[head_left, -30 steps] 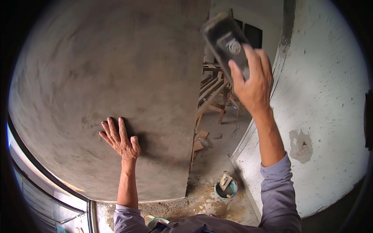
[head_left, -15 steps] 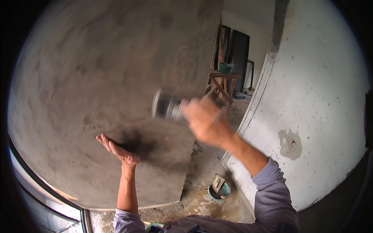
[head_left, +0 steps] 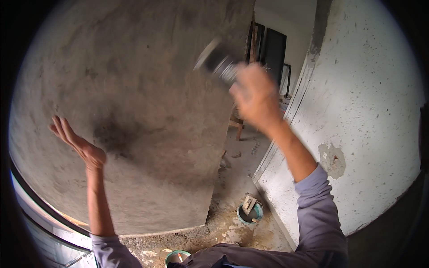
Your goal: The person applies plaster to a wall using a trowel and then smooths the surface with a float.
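Observation:
My left hand [head_left: 80,145] is raised at the left side of the grey plastered wall [head_left: 147,58], fingers stretched out; whether the palm touches the surface or hovers just off it is unclear. A dark smudge or shadow lies to its right. My right hand [head_left: 257,100] is wrapped round a dark rectangular float [head_left: 218,61] with a pale rim, held up near the wall's right edge. Hand and float are smeared by motion, so contact with the wall cannot be told.
A white speckled wall [head_left: 371,98] stands at the right. A bucket [head_left: 257,218] of grey mix with a trowel [head_left: 249,204] sits on the floor, another bucket [head_left: 172,258] at the bottom edge. Through the opening are dark panels [head_left: 272,47] and part of a wooden stand [head_left: 237,129].
My left hand has moved left and upward along the wall. The float in my right hand swung down and left, then rose again over the last half second.

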The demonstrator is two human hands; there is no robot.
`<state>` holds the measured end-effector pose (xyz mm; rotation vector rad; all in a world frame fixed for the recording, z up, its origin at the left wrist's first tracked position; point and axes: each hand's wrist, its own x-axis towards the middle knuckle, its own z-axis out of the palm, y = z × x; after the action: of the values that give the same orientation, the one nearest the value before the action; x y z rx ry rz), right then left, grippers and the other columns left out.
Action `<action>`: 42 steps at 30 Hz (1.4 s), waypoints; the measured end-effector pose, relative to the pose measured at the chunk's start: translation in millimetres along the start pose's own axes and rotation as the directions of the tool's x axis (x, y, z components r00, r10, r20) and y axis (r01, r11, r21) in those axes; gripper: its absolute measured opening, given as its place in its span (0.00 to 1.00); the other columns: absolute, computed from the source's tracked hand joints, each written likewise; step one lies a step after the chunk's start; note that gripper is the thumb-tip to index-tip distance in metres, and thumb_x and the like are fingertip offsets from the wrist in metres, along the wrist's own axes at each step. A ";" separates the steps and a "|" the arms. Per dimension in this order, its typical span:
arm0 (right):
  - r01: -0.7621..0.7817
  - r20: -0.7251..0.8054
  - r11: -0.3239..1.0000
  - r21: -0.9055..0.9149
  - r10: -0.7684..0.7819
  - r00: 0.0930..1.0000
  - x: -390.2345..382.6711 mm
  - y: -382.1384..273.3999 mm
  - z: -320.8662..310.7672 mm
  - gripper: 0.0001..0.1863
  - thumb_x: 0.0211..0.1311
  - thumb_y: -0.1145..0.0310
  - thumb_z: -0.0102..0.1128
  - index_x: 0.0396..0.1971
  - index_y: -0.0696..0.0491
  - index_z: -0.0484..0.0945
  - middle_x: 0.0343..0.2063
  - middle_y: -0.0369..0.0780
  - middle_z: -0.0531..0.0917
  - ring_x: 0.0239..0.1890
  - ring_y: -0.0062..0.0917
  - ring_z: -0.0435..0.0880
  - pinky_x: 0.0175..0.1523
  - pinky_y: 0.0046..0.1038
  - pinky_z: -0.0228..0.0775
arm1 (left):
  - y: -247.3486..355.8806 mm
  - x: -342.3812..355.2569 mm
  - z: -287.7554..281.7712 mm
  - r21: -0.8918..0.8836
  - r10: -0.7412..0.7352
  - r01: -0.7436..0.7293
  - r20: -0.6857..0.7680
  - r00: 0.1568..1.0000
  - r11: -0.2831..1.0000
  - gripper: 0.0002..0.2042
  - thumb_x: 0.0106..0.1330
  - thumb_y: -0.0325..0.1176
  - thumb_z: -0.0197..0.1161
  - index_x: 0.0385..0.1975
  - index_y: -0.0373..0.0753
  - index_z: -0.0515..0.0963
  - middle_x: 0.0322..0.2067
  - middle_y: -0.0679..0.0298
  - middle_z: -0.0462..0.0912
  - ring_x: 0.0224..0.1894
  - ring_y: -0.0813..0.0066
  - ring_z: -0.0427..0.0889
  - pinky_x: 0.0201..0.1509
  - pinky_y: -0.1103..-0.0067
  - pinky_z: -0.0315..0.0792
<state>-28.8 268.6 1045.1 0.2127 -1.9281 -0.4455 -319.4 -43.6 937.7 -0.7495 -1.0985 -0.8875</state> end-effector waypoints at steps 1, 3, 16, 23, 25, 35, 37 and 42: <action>0.079 0.107 0.997 0.024 -0.081 0.991 -24.3 -23.7 17.6 0.14 0.58 0.73 0.59 0.45 0.58 0.76 0.34 0.43 0.76 0.38 0.37 0.75 0.41 0.37 0.71 | -9.6 19.4 1.6 0.030 -0.009 0.008 0.016 1.000 1.000 0.45 0.70 0.71 0.22 0.75 0.40 0.52 0.76 0.54 0.49 0.79 0.52 0.37 0.78 0.54 0.29; 0.154 0.324 0.961 0.231 -0.226 0.919 -87.5 -74.8 33.5 0.15 0.59 0.75 0.55 0.46 0.58 0.76 0.35 0.42 0.75 0.39 0.34 0.73 0.39 0.36 0.70 | -13.5 45.0 11.4 0.052 -0.009 0.007 0.042 0.999 0.999 0.47 0.68 0.73 0.20 0.75 0.40 0.52 0.76 0.54 0.49 0.79 0.51 0.36 0.78 0.52 0.29; -0.042 -0.061 0.998 -0.053 0.038 0.997 28.4 13.8 -16.7 0.18 0.55 0.74 0.65 0.46 0.61 0.75 0.35 0.46 0.76 0.41 0.40 0.78 0.45 0.36 0.73 | -12.6 48.7 33.7 0.113 -0.071 0.053 0.167 0.983 0.992 0.52 0.61 0.79 0.15 0.75 0.46 0.54 0.76 0.55 0.47 0.78 0.46 0.35 0.76 0.47 0.29; 0.091 0.115 0.985 0.143 -0.108 0.987 -34.4 -38.7 -3.7 0.18 0.59 0.71 0.62 0.49 0.60 0.77 0.35 0.42 0.75 0.41 0.36 0.77 0.44 0.37 0.73 | -22.1 46.5 25.2 0.155 -0.059 0.028 0.198 0.978 0.988 0.50 0.63 0.77 0.17 0.75 0.44 0.55 0.76 0.55 0.48 0.79 0.48 0.37 0.76 0.48 0.29; -0.131 -0.118 0.991 -0.019 0.128 0.985 4.4 5.6 -26.4 0.20 0.59 0.69 0.63 0.49 0.62 0.75 0.36 0.45 0.76 0.42 0.40 0.77 0.47 0.40 0.71 | -21.4 48.4 22.3 0.158 -0.045 0.009 0.224 0.974 0.987 0.50 0.64 0.77 0.17 0.75 0.44 0.55 0.76 0.55 0.48 0.79 0.48 0.38 0.76 0.48 0.29; 0.054 -0.150 0.988 -0.146 -0.076 0.986 77.9 48.3 -33.9 0.13 0.56 0.69 0.65 0.39 0.58 0.76 0.35 0.46 0.77 0.41 0.42 0.79 0.43 0.40 0.73 | -15.6 44.6 28.6 0.123 -0.059 0.032 0.223 0.973 0.992 0.50 0.63 0.77 0.18 0.74 0.45 0.56 0.76 0.56 0.51 0.79 0.51 0.39 0.77 0.50 0.29; 0.247 0.108 0.969 -0.025 -0.243 0.964 36.8 -8.2 2.8 0.09 0.54 0.73 0.62 0.37 0.55 0.78 0.32 0.43 0.76 0.39 0.35 0.77 0.40 0.37 0.74 | -23.9 46.4 18.8 0.139 -0.052 0.020 0.236 0.970 0.990 0.50 0.63 0.78 0.19 0.74 0.46 0.57 0.76 0.58 0.52 0.79 0.52 0.40 0.78 0.52 0.29; 0.131 -0.046 0.990 0.044 -0.129 0.991 45.5 -10.3 -26.4 0.16 0.56 0.70 0.64 0.44 0.57 0.76 0.36 0.45 0.76 0.40 0.39 0.78 0.45 0.39 0.73 | -24.8 49.2 14.5 0.158 -0.058 0.018 0.255 0.965 0.987 0.49 0.63 0.78 0.19 0.73 0.46 0.59 0.75 0.59 0.53 0.79 0.53 0.41 0.77 0.50 0.29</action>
<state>-23.0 237.7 1088.5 0.3778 -1.8909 -0.4785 -337.7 -53.5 990.7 -0.7307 -1.4015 -0.7398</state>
